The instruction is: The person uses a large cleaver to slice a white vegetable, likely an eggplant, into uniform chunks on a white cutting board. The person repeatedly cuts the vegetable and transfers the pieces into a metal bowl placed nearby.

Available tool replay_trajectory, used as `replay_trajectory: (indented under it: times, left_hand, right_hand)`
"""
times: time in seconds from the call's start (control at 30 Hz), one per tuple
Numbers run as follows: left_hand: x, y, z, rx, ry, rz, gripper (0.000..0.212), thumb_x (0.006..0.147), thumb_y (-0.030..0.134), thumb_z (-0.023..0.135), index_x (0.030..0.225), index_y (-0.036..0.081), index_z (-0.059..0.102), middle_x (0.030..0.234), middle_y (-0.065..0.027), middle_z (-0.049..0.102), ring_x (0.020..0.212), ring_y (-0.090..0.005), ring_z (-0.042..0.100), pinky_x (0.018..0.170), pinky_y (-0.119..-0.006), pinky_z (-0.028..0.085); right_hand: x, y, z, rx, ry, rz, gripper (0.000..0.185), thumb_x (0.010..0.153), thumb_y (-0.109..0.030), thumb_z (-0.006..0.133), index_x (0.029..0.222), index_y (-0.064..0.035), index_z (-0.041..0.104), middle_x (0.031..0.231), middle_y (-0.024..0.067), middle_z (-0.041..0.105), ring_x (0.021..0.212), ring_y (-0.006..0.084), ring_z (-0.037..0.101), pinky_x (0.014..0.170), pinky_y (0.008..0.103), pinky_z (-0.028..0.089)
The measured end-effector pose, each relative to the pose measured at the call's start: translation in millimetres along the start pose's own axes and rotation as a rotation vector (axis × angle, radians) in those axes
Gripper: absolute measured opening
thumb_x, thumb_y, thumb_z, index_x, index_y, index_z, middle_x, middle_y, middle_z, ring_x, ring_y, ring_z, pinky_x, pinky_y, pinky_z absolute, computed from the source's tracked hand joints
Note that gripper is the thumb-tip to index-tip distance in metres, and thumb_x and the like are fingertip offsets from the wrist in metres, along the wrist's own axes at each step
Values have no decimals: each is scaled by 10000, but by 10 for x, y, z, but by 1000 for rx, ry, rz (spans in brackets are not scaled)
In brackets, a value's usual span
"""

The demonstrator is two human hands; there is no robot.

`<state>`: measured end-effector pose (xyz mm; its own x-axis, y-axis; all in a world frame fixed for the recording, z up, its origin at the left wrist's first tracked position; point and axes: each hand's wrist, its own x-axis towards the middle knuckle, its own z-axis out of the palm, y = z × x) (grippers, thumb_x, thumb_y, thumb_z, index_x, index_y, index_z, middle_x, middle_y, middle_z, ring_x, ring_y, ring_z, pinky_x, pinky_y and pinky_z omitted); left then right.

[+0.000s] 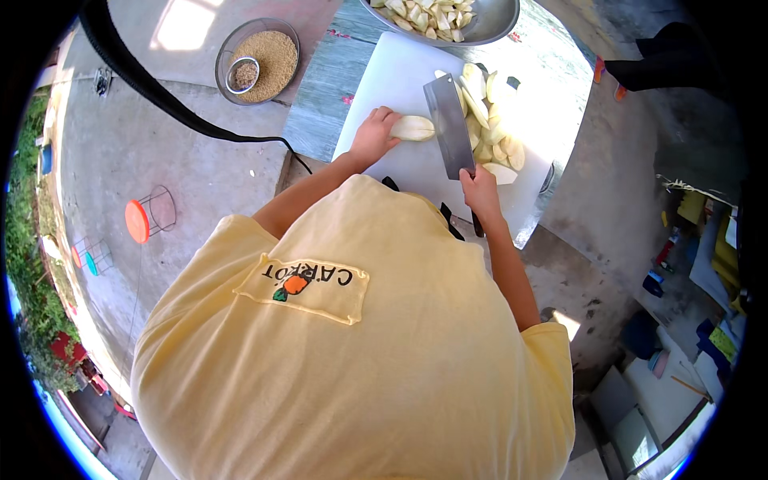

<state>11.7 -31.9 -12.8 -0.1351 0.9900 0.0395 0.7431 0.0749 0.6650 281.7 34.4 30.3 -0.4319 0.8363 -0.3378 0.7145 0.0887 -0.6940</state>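
My left hand [376, 135] has its fingers around one end of a pale, peeled oblong vegetable piece [414, 128], which lies on a white cutting board [375, 84]. In my right hand [482, 191] is the handle of a broad cleaver [449, 125]. Its blade points away from me, just right of the held piece and apart from it or barely touching; I cannot tell which. Against the blade's right side lies a heap of pale vegetable slices [497, 133], partly washed out by glare. The blade hides some of them.
Beyond the board stands a metal bowl [503, 27] of cut chunks, on a table with a patterned blue-grey cover [315, 117]. On the floor at left are a basin [223, 57] of grain holding a small cup [230, 81], and an orange-topped stool [137, 221]. A black strap [174, 111] crosses the upper left.
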Motion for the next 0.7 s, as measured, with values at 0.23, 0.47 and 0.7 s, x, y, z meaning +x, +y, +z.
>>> replay_trajectory:
  times: [0.23, 0.47, 0.7]
  left_hand:
    - [-198, -201, -23, -147, 40, -110, 468, 703, 69, 747, 1141, 41, 586, 1090, -121, 563, 991, -305, 575, 851, -387, 493]
    - [-172, -275, 4, -252, 31, -144, 289, 729, 18, 687, 1014, 32, 649, 971, -111, 607, 809, -279, 627, 740, -362, 520]
    - [-161, -295, 6, -249, 65, -88, 249, 727, -8, 678, 975, 17, 663, 910, -112, 619, 765, -271, 634, 705, -344, 523]
  right_hand:
    - [-242, -69, 98, 638, -335, 314, 252, 908, -229, 605, 786, -21, 531, 566, 24, 504, 402, 110, 453, 396, 259, 365]
    - [-311, 28, 112, 715, -382, 400, 228, 903, -221, 612, 833, -14, 547, 559, 29, 497, 401, 110, 444, 392, 256, 360]
    - [-245, 114, 208, 647, -438, 326, 226, 905, -210, 598, 807, -13, 547, 532, 25, 479, 401, 111, 441, 388, 263, 357]
